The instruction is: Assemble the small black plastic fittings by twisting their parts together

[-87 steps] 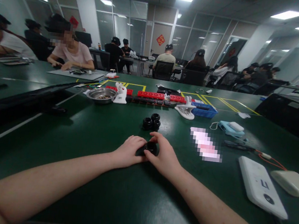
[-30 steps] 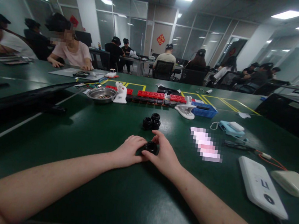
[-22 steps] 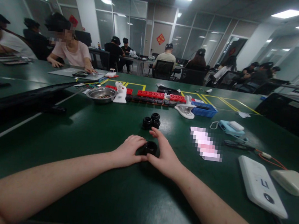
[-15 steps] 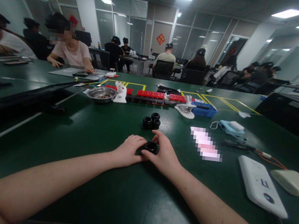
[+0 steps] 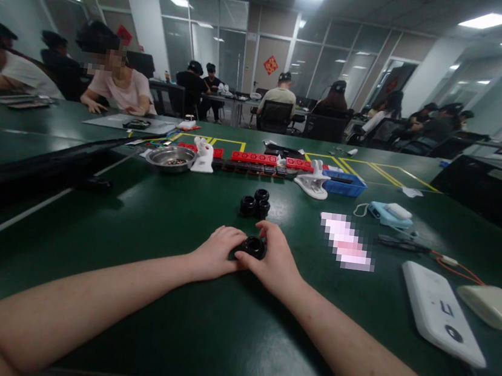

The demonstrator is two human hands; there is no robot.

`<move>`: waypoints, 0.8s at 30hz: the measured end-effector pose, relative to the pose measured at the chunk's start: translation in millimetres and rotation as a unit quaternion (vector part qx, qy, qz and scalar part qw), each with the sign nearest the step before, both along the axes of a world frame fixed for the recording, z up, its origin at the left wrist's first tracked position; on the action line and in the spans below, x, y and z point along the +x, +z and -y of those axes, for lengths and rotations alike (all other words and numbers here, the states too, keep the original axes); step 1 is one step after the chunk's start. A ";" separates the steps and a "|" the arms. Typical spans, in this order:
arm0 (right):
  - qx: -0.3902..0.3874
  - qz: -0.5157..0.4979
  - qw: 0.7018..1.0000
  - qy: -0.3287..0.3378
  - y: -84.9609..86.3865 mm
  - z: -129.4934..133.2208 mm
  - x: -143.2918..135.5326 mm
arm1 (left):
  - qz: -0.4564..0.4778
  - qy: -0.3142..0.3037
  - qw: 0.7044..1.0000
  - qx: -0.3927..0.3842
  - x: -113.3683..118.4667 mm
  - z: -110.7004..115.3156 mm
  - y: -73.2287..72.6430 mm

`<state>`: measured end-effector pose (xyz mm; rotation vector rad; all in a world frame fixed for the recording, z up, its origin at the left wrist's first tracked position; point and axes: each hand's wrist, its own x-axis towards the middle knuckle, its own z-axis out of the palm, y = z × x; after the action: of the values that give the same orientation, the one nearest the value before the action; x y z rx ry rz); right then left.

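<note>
Low over the green table (image 5: pixel 161 323), a glossy black ring-shaped part (image 5: pixel 253 246) sits between my hands, its round hole facing up. My left hand (image 5: pixel 218 252) curls around its left side, with the thumb near its front. From the right, my right hand (image 5: pixel 275 258) grips it between thumb and fingers, the index finger raised at the back. The part's lower portion is hidden by my fingers. Just beyond stand three similar black ring-shaped parts (image 5: pixel 249 206), grouped close together.
Farther back are a metal bowl (image 5: pixel 169 160), white clamps (image 5: pixel 313 183), red blocks (image 5: pixel 254 158) and a blue tray (image 5: pixel 347 186). A blurred-out phone-like slab (image 5: pixel 347 242), a white device (image 5: pixel 442 309) and cables lie at right. Across the table sits a person (image 5: pixel 121 87).
My hands and the black part stay almost in place. Across the table, the person's hand has drawn back from the dark object on the grey mat.
</note>
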<state>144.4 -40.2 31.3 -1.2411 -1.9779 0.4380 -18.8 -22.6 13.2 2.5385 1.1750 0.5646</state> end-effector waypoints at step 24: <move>-0.007 0.006 0.997 0.076 0.2 3.1 4.3 | -0.007 0.005 1.000 0.002 -1.1 -0.3 -1.1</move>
<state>148.7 -43.4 31.6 -1.1069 -2.0910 0.5219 -19.9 -22.3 12.1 2.5445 1.1930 0.5530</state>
